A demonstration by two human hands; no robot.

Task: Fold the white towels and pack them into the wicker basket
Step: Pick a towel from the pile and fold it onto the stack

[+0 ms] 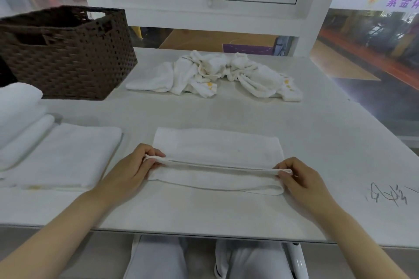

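A white towel (217,149) lies flat on the table in front of me, its near edge lifted into a fold. My left hand (133,165) pinches the left corner of that edge. My right hand (297,176) pinches the right corner. The edge stretches taut between them, a little above the towel. A dark brown wicker basket (68,52) stands at the far left. A crumpled heap of white towels (215,75) lies at the back middle. A folded white towel (65,154) lies flat to my left, with more folded towels (18,115) stacked beyond it.
The white table (317,131) runs up to a window wall at the back. Pen scribbles (385,195) mark the tabletop at the right. The table's near edge is just above my knees.
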